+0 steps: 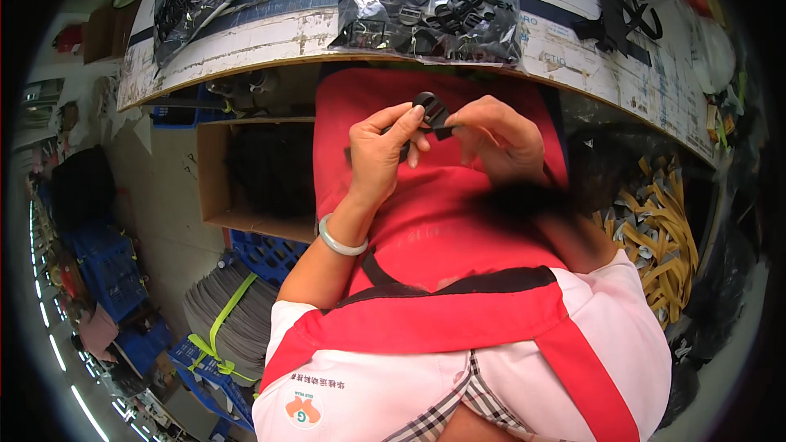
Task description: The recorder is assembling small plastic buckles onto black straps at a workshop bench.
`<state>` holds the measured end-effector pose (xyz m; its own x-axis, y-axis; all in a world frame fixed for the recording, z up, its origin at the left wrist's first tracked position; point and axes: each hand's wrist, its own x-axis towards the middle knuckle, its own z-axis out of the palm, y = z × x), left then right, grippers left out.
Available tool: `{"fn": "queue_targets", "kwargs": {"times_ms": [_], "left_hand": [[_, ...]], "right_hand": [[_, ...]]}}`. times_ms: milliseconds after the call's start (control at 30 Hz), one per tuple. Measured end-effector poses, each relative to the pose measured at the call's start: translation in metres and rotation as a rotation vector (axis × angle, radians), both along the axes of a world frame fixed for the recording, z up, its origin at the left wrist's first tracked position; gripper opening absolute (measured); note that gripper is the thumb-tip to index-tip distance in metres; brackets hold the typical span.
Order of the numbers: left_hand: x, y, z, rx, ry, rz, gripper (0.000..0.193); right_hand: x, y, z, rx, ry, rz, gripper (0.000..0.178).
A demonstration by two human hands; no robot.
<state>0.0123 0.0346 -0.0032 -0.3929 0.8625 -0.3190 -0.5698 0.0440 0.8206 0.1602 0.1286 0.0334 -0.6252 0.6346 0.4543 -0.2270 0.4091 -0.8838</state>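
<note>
A black plastic strap buckle point(433, 109) with crossbars is pinched between the thumb and fingers of my left hand point(383, 146), above my lap. Just below the buckle shows a short piece of black webbing strap point(443, 133). My right hand point(506, 133) is closed on this strap at its right side, with the fingertips close to the buckle. Part of the strap is hidden behind my left fingers, so I cannot tell how far it runs through the buckle. Under both hands spreads a red apron point(442, 196).
Across the front stands a worn white table point(270, 42). On it lie a clear bag of black buckles point(412, 16), a second bag point(193, 2) and black straps point(632, 26). A cardboard box point(214, 172) and grey webbing roll point(225, 311) sit left; yellow straps point(655, 250) lie right.
</note>
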Motion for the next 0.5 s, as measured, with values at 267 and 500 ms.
{"fn": "queue_targets", "kwargs": {"times_ms": [267,500], "left_hand": [[0.004,-0.004,0.001,0.047,0.346,0.009,0.015],[-0.007,-0.004,0.006,0.072,0.419,-0.127,0.012]], "right_hand": [[-0.002,0.008,-0.008,-0.698,-0.456,0.021,0.018],[-0.002,0.023,-0.013,-1.054,-0.37,0.196,0.02]]}}
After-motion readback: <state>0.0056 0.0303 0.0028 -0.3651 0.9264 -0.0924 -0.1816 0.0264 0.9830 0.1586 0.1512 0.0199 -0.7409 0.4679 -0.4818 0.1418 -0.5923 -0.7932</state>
